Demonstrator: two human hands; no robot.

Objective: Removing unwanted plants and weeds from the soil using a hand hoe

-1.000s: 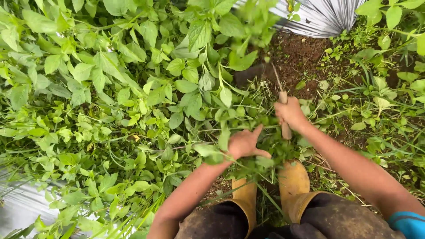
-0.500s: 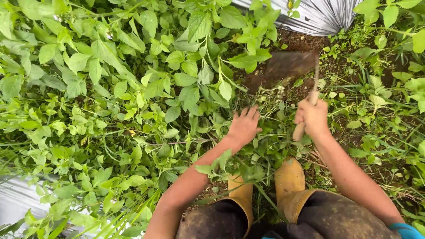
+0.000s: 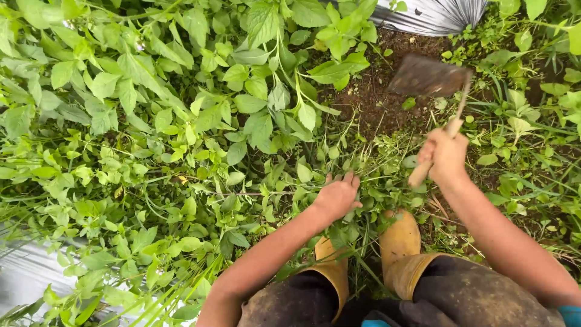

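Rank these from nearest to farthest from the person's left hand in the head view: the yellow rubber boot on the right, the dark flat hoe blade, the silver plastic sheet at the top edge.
1. Yellow rubber boot on the right: just right of and below the left hand.
2. Dark flat hoe blade: up to the right, above the bare soil.
3. Silver plastic sheet at the top edge: farthest, beyond the blade.

A short wooden-handled hoe [image 3: 431, 91] is hanging over the bare brown soil patch [image 3: 375, 109], right of the leafy green weeds [image 3: 181, 121], beyond two yellow rubber boots [image 3: 396, 242].
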